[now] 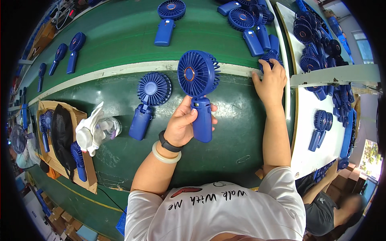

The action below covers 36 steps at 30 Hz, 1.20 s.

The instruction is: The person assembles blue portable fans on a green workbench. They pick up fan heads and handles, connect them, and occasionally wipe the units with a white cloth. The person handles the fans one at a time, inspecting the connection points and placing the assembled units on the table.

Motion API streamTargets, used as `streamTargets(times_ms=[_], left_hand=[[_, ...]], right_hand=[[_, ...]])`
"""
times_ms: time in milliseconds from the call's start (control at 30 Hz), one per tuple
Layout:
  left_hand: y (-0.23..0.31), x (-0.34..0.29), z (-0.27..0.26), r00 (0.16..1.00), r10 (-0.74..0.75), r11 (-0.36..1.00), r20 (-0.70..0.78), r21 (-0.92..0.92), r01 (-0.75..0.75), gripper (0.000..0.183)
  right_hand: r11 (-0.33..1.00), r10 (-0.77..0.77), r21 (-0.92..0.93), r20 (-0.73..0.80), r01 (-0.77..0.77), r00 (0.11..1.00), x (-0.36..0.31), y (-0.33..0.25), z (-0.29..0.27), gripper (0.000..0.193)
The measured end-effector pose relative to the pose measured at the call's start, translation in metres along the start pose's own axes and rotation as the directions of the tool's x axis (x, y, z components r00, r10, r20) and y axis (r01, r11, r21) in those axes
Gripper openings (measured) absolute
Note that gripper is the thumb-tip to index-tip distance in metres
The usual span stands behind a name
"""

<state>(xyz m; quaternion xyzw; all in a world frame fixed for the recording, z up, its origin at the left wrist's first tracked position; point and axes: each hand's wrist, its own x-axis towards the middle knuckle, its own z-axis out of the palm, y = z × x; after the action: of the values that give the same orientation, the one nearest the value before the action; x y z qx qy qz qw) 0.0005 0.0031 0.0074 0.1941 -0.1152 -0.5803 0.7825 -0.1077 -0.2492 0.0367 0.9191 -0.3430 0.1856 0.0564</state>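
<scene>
My left hand (185,120) is closed around the handle of a blue handheld fan (197,76), raised above the dark green table with its round grille showing. My right hand (272,82) reaches to the far right, its fingers bent over the head of another blue handheld fan (263,66); the fingers partly hide that fan. A third handheld fan (140,122) lies on the table to the left of my left hand, its head tilted toward the far side.
Across the green conveyor belt (116,36) lie more fans, with a cluster (251,38) at the far right. A cardboard tray (90,172) and a jar with white cloth (96,130) stand left. Right, a white table (309,156) bears many fans; a co-worker (325,209) sits there.
</scene>
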Motion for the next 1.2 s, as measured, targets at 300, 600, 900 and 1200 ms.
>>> streamTargets(times_ms=[300, 600, 900, 1200], left_hand=[[-0.009, 0.003, 0.011, 0.976, 0.186, 0.878, -0.110, 0.465, -0.115, 0.047], [-0.012, 0.000, 0.015, 0.962, 0.253, 0.663, -0.104, 0.743, -0.094, 0.055], [0.037, -0.056, 0.068, 0.767, 0.641, -0.530, 0.016, 0.733, 0.427, 0.085], [0.059, -0.069, -0.003, 0.768, 0.613, -0.127, -0.186, 0.936, 0.328, 0.062]], right_hand=[[0.567, -0.384, 0.818, 0.370, -0.100, 0.846, -0.059, -0.060, -0.053, 0.056], [0.161, -0.432, 0.739, 0.648, -0.654, 0.627, -0.080, -0.087, -0.032, 0.065], [-0.179, -0.318, 0.584, 0.727, -0.791, 0.609, 0.047, -0.088, -0.015, 0.035], [-0.118, 0.008, 0.980, 0.161, -0.159, 0.987, 0.154, -0.133, -0.012, 0.044]])
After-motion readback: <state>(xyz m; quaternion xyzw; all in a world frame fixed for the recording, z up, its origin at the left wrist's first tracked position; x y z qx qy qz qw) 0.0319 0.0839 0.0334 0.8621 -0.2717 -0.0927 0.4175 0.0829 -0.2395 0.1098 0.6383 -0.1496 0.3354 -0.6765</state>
